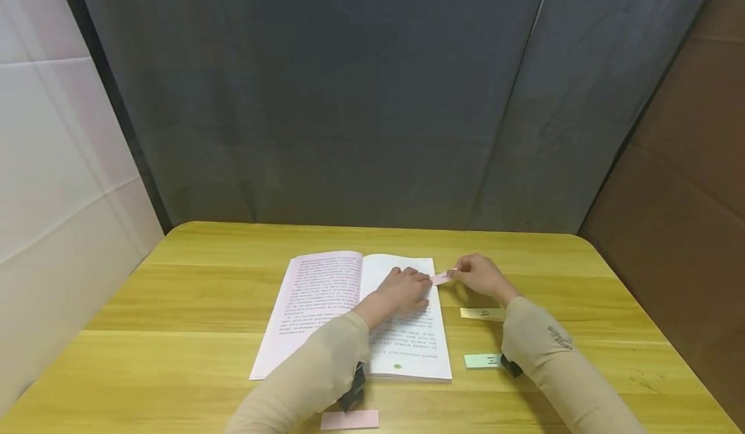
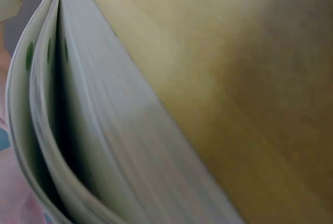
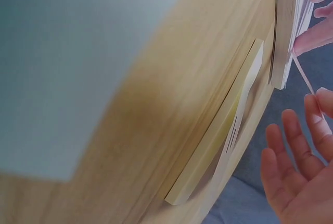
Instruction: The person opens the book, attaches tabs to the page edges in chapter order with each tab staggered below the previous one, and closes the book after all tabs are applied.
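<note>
An open book [image 1: 407,350] lies on the table, its left page pinkish and its right page white. My left hand [image 1: 403,290] rests on the right page, fingertips near its outer edge. Between thumb and finger, my right hand [image 1: 480,273] pinches a pink sticky note [image 1: 443,277] by its right end; the other end meets the page edge beside the left fingers. From the right wrist view, the note [image 3: 304,74] looks thin and edge-on, and the right hand's other fingers [image 3: 294,138] are spread. Close up in the left wrist view are the book's page edges [image 2: 130,114].
Right of the book lie a yellow sticky-note pad [image 1: 480,314] and a green pad [image 1: 482,361], both with dark marks and partly covered by the right arm. A pink pad [image 1: 349,420] lies at the front. The wooden table [image 1: 192,304] meets a dark partition [image 1: 349,97] behind.
</note>
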The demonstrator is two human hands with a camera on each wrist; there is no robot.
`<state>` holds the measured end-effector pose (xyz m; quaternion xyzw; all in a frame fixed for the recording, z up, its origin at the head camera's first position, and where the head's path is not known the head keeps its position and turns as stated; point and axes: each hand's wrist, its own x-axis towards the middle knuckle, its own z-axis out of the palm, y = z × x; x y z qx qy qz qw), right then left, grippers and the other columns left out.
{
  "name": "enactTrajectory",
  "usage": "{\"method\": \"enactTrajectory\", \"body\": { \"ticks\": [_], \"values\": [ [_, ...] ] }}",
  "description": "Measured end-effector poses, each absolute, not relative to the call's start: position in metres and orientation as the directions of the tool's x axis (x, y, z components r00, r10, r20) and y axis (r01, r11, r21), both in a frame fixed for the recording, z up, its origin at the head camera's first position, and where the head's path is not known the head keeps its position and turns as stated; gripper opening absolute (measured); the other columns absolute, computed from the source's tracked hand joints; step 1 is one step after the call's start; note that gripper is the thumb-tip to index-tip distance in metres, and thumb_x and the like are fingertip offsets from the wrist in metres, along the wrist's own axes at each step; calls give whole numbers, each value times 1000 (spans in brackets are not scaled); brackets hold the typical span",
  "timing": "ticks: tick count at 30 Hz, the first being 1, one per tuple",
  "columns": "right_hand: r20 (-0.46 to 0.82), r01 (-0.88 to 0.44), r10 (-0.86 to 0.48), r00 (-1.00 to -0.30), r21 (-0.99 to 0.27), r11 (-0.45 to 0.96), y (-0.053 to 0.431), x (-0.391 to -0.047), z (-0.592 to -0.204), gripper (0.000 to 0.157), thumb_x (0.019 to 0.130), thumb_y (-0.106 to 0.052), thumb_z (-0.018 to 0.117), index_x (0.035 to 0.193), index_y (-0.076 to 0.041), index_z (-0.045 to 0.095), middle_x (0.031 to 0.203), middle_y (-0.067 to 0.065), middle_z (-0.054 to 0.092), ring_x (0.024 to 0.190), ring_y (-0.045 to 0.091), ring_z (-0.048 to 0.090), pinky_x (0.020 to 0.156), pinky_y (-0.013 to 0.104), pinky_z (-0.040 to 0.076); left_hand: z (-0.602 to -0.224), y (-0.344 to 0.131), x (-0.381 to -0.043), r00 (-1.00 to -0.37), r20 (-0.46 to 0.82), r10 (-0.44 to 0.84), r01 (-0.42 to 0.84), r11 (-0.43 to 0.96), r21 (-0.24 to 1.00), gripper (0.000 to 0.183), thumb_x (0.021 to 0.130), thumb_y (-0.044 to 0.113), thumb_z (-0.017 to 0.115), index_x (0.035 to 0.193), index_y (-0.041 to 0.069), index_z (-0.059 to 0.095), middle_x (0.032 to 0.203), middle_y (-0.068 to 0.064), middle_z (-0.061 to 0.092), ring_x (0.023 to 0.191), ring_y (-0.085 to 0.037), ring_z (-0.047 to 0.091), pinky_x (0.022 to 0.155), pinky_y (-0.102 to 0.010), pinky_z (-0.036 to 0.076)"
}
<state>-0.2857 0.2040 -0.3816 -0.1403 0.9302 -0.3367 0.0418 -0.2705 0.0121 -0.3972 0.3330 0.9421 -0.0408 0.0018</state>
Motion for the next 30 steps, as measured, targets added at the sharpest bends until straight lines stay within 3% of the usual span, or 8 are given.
{"method": "enactTrajectory", "body": {
  "ticks": [8, 17, 30],
  "values": [
    [-4, -193, -243, -970, -592, 782, 206, -284, -384, 23, 85, -23, 57, 73, -3, 59, 56, 0, 43, 50, 13, 37, 47, 27, 32, -399, 11, -270, -782, -25, 622, 623, 780, -61, 45, 88, 38, 48, 128, 18, 47, 130, 5, 43, 119, -17, 35, 96, -39, 26],
    [-28, -147, -179, -984, -451, 880, 208, -284, -381, 24, 84, -29, 57, 72, -9, 60, 60, -1, 49, 55, 15, 43, 52, 31, 33, -399, 10, -270, -781, -30, 623, 624, 780, -39, 45, 89, 36, 46, 129, 17, 46, 132, 4, 41, 120, -17, 34, 97, -40, 25],
    [-11, -167, -185, -983, -382, 909, 206, -286, -383, 24, 84, -26, 57, 64, -13, 53, 58, -1, 48, 55, 15, 44, 54, 33, 32, -401, 7, -271, -772, 0, 636, 635, 771, -50, 43, 89, 37, 46, 126, 16, 49, 129, 4, 44, 120, -18, 35, 97, -41, 25]
  ]
}}
